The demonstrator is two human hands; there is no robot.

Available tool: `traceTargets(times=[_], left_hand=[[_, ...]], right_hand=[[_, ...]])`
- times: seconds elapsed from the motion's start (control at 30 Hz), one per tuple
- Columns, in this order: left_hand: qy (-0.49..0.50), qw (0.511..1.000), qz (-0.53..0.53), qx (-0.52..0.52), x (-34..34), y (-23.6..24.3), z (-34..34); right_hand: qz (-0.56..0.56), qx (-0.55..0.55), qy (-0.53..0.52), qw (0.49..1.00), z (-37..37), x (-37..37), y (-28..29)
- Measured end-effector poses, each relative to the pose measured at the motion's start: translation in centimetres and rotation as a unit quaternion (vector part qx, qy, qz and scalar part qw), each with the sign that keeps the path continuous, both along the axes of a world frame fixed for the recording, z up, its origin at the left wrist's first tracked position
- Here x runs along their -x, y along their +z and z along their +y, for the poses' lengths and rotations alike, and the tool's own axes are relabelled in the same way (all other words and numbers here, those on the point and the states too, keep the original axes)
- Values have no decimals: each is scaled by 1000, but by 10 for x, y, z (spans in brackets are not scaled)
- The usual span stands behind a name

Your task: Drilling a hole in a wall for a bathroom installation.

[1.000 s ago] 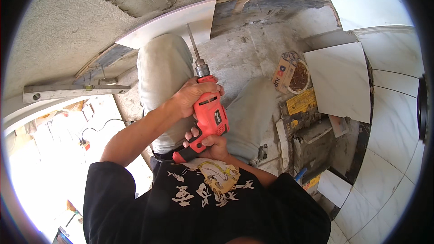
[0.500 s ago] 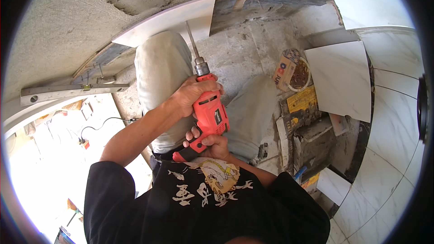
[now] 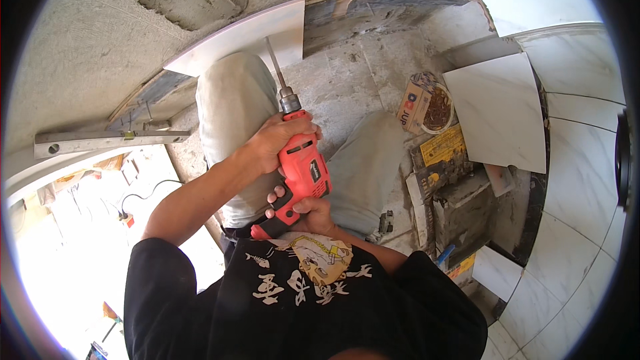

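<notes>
A red electric drill point(image 3: 307, 172) with a long thin bit lies across my lap, pointing away and slightly left. My left hand point(image 3: 285, 137) is wrapped round its front body, just behind the metal chuck point(image 3: 289, 101). Lower down, my right hand point(image 3: 312, 215) is closed round the handle, its fingers coming out on the left side. The bit point(image 3: 275, 63) passes beside my left knee. Its tip overlaps a white tile point(image 3: 283, 23) leaning at the wall base; whether they touch I cannot tell.
A metal spirit level point(image 3: 80, 145) rests at the left. To the right are an open carton point(image 3: 415, 101), a round container of brown stuff point(image 3: 439, 110), a large leaning tile point(image 3: 497, 110) and a mortar-stained block point(image 3: 463, 193). White tiles point(image 3: 580, 180) cover the right wall.
The whole view has shifted a little. Both hands keep their hold on the drill, which stays in nearly the same pose.
</notes>
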State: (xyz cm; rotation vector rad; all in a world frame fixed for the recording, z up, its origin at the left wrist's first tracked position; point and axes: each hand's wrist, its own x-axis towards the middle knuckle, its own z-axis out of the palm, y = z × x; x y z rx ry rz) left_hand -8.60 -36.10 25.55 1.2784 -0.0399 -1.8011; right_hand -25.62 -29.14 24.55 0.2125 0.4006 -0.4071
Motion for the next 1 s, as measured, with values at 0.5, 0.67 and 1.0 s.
traceTargets(times=[0.5, 0.67, 1.0], left_hand=[[22, 1000, 17, 9, 2, -4, 0], [31, 999, 22, 13, 3, -5, 0], [20, 1000, 14, 11, 2, -5, 0]], right_hand=[[6, 7, 2, 1000, 3, 4, -12], [8, 5, 0, 1000, 3, 4, -11], [-1, 11, 9, 1000, 2, 5, -9]])
